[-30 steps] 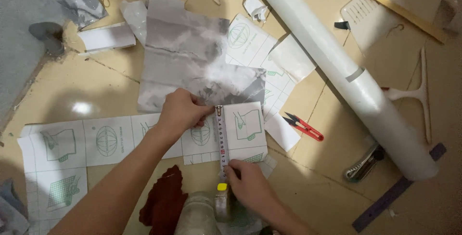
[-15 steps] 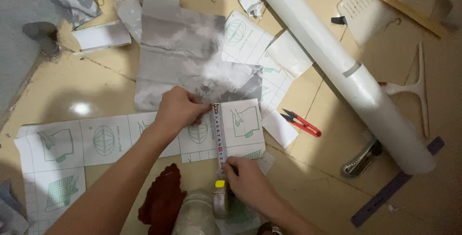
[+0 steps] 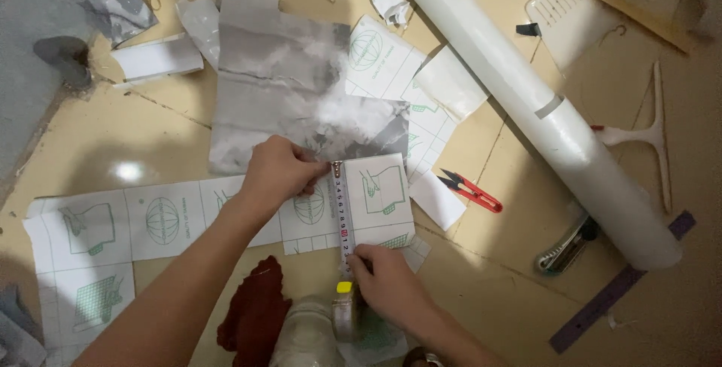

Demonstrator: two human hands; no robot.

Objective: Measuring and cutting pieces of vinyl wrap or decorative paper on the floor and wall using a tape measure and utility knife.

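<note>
Head view, looking straight down on a tan tiled floor (image 3: pixel 90 149) strewn with sheets, and several things run out of frame. A long white roll of film (image 3: pixel 541 107) crosses the upper right, its top end cut off by the picture's edge. A grey marbled sheet of adhesive film (image 3: pixel 278 74) lies above the hands, its lower edge overlapping a long white backing-paper strip printed with green diagrams (image 3: pixel 162 220); that strip's left end folds downward and is lost at the bottom left corner. A dark red cloth (image 3: pixel 256 314) lies crumpled at the bottom, and beside it a pale rounded object, possibly a jar, is too blurred and cut off to name.

The left hand (image 3: pixel 278 171) is closed loosely, fingertips pressing the top end of a steel measuring tape (image 3: pixel 342 213) where the grey sheet meets the backing paper. The right hand (image 3: pixel 387 280) pinches the tape's lower stretch against the paper, near its yellow-tabbed case, which is partly hidden at the bottom edge. The tape runs straight down the paper between the two hands.

To the right lie a white squeegee (image 3: pixel 654 138), small red-handled snips (image 3: pixel 474 190), a metal-handled knife (image 3: pixel 568 247) partly under the roll, and a purple ruler (image 3: pixel 620 292).
</note>
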